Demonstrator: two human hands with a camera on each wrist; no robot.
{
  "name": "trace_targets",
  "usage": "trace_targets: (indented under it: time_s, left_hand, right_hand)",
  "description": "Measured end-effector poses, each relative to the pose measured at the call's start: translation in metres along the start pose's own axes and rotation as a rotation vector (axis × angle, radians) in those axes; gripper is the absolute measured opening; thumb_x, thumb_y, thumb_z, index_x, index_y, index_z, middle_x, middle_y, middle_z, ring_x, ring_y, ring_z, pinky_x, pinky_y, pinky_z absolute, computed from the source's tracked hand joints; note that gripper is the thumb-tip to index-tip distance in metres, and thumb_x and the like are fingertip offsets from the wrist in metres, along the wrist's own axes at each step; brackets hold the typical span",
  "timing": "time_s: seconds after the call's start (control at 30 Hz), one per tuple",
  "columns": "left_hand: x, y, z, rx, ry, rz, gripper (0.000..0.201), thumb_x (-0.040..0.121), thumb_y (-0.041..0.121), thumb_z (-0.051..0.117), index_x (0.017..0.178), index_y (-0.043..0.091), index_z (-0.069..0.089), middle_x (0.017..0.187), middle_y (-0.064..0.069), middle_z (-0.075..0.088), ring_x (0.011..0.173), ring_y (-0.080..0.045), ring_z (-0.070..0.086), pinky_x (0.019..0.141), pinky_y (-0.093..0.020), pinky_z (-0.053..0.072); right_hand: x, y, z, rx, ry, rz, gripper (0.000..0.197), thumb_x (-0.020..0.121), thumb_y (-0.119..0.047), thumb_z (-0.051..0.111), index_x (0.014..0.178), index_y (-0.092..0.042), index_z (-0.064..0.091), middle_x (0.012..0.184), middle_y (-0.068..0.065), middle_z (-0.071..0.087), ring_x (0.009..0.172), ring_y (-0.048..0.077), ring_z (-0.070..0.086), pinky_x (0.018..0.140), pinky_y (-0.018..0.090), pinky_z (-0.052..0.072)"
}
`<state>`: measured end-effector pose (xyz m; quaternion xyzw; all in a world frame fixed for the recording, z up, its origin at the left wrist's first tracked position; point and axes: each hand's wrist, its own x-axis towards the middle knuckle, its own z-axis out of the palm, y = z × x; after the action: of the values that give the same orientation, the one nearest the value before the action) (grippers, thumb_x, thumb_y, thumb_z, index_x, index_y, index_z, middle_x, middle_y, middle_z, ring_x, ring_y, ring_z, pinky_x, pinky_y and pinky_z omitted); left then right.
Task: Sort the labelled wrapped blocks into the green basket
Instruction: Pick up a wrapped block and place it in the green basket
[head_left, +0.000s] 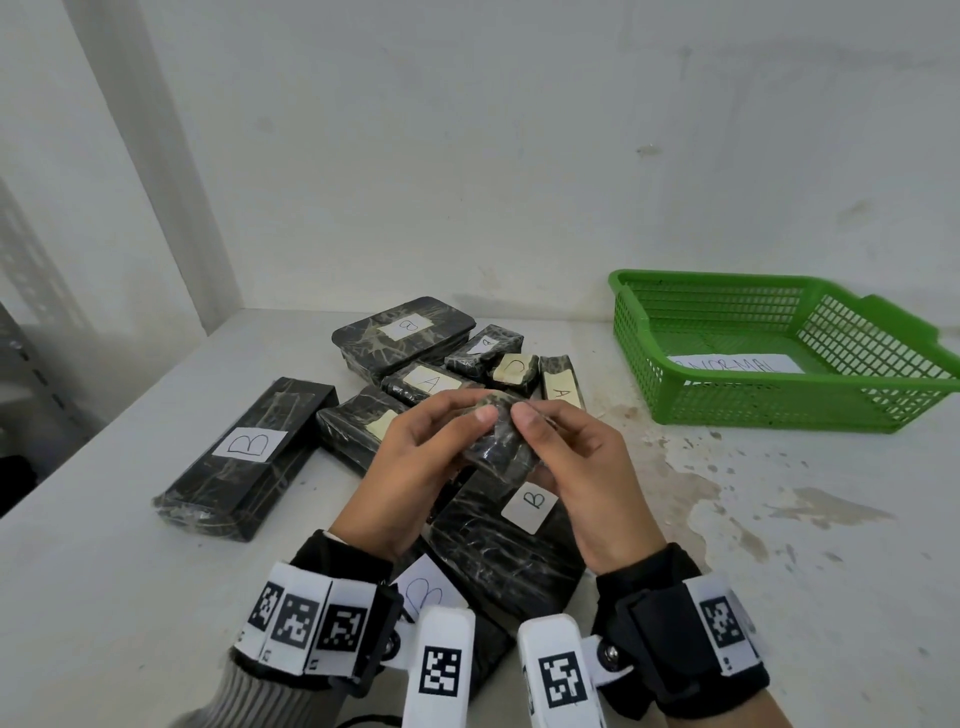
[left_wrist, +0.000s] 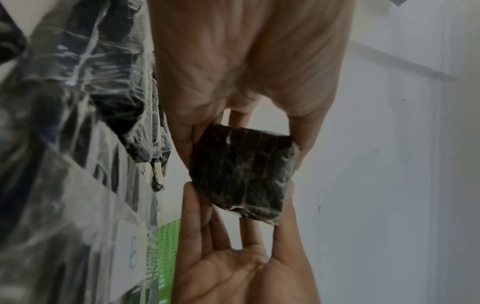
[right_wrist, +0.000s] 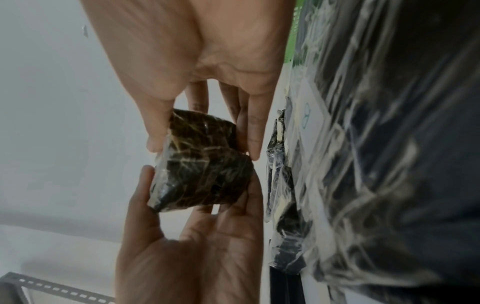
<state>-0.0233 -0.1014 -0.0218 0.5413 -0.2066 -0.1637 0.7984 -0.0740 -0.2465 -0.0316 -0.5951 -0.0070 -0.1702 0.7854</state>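
Both hands hold one small black wrapped block (head_left: 500, 446) (left_wrist: 244, 172) (right_wrist: 202, 166) above the pile, near the table's middle. My left hand (head_left: 470, 422) pinches its left side between thumb and fingers. My right hand (head_left: 531, 423) pinches the right side the same way. No label shows on the held block in any view. The green basket (head_left: 779, 413) stands at the right rear, with only a paper sheet (head_left: 737, 364) lying inside. Under the hands lies a large block marked B (head_left: 519, 540).
More wrapped blocks lie on the white table (head_left: 805, 545): a long one marked B (head_left: 244, 457) at the left, a large one (head_left: 402, 332) at the back, and several smaller ones marked A (head_left: 428, 382) or C (head_left: 514, 369). A wall closes off the back.
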Motion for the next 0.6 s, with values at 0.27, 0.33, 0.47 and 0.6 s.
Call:
trace_targets:
  time_s: [0.27,0.33,0.47,0.6]
  left_hand:
    - [0.0004,0.0022,0.0006,0.007,0.038,0.003,0.047,0.079,0.029,0.067,0.116,0.0,0.065,0.108,-0.023,0.07,0.093,-0.024,0.068,0.082,-0.03,0.058]
    - [-0.0001,0.0026,-0.001,0.007,0.03,0.0,0.05,0.079,0.032,0.069,0.117,0.0,0.065,0.114,-0.025,0.068,0.097,-0.026,0.068,0.083,-0.03,0.058]
    - [0.0008,0.003,-0.0025,0.02,0.037,-0.011,0.041,0.08,0.025,0.062,0.113,0.0,0.066,0.106,-0.022,0.07,0.09,-0.022,0.068,0.078,-0.028,0.058]
    - [0.001,0.0029,0.0011,0.037,0.058,0.009,0.044,0.082,0.03,0.06,0.11,-0.003,0.066,0.094,-0.015,0.071,0.084,-0.019,0.067,0.073,-0.026,0.057]
  right_hand:
    - [-0.0009,-0.001,-0.0005,-0.05,-0.027,0.006,0.037,0.076,-0.029,0.075,0.106,-0.008,0.071,0.104,0.012,0.073,0.099,0.025,0.069,0.092,0.041,0.054]
    - [-0.0013,0.0003,0.0007,-0.048,-0.019,0.001,0.036,0.075,-0.028,0.075,0.105,-0.008,0.071,0.104,0.014,0.072,0.099,0.027,0.068,0.095,0.044,0.053]
    - [-0.0014,-0.0005,0.0,-0.048,-0.042,0.038,0.036,0.075,-0.03,0.077,0.104,-0.01,0.072,0.106,0.015,0.072,0.1,0.029,0.068,0.095,0.046,0.053]
    - [-0.0022,-0.0024,-0.0019,-0.099,-0.114,0.047,0.044,0.073,-0.027,0.083,0.112,-0.012,0.068,0.11,0.009,0.072,0.104,0.022,0.068,0.089,0.032,0.055]
